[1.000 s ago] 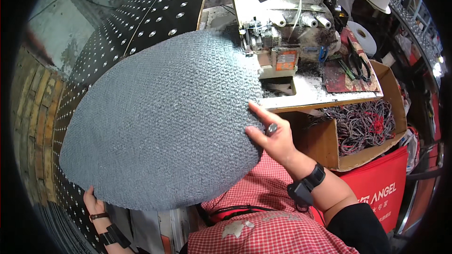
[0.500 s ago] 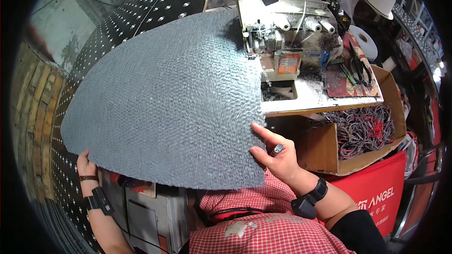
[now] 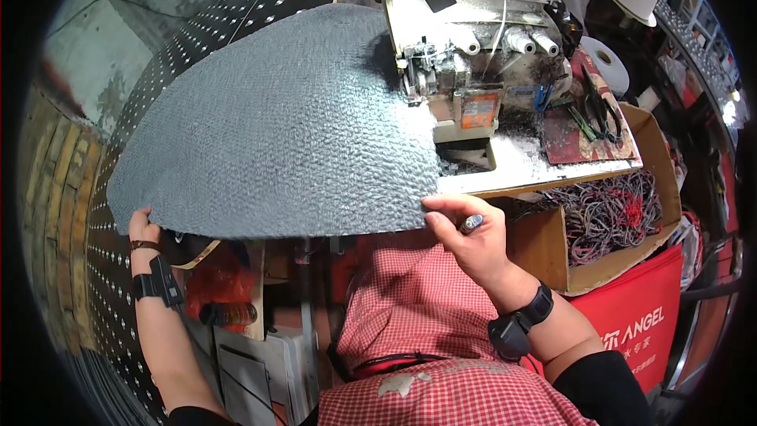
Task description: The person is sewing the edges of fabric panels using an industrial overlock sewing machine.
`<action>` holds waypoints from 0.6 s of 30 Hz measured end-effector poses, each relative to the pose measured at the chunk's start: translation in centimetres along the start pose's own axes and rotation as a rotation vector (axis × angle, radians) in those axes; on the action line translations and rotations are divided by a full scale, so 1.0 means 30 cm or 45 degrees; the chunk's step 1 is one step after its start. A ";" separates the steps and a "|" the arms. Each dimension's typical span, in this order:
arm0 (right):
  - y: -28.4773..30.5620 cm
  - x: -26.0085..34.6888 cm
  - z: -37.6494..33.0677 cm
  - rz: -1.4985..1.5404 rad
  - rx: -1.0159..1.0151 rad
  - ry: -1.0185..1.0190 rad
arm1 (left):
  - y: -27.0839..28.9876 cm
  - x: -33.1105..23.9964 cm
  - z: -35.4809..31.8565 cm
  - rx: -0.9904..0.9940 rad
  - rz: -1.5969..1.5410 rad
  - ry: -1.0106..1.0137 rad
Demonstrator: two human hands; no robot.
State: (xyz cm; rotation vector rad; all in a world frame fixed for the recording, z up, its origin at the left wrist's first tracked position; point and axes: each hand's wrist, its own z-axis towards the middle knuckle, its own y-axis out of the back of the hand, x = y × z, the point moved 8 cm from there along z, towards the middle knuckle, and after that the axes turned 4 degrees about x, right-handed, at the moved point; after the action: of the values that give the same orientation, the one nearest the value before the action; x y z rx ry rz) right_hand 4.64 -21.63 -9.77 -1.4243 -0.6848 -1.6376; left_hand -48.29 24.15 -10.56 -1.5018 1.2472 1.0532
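Note:
A large grey textured mat piece (image 3: 284, 126) with a rounded far edge lies flat in front of me, its far right corner reaching the sewing machine (image 3: 465, 47). My left hand (image 3: 142, 229) grips the mat's near left corner from below. My right hand (image 3: 465, 233), with a ring on one finger, pinches the near right corner at the straight front edge. Both wrists carry black bands. My red checked shirt (image 3: 426, 331) shows under the mat.
A worn industrial sewing machine stands on a white table (image 3: 528, 166) with scissors and pliers (image 3: 591, 110) on a red cloth. A cardboard box of tangled cords (image 3: 607, 213) hangs at the right. Black dotted sheets (image 3: 236, 8) lie at the left and behind.
The mat has swung down from tilted toward me to lying flat, sliding forward to the machine. Both hands moved lower, still holding its near corners.

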 end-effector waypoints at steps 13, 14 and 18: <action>0.025 0.020 0.239 -0.373 -0.282 0.320 | -0.374 -0.214 -0.003 -0.172 2.127 -0.553; 0.028 0.036 0.245 -0.513 -0.341 0.384 | -0.399 -0.222 -0.004 -0.171 2.146 -0.542; 0.028 0.039 0.246 -0.714 -0.369 0.412 | -0.491 -0.248 0.015 -0.185 2.233 -0.646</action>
State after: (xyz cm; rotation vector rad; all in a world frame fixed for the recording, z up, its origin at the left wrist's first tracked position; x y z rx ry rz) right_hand 9.14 -16.17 -7.21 -1.1715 -0.7158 -2.4248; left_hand -34.75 27.73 -1.85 0.2431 1.9916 2.3625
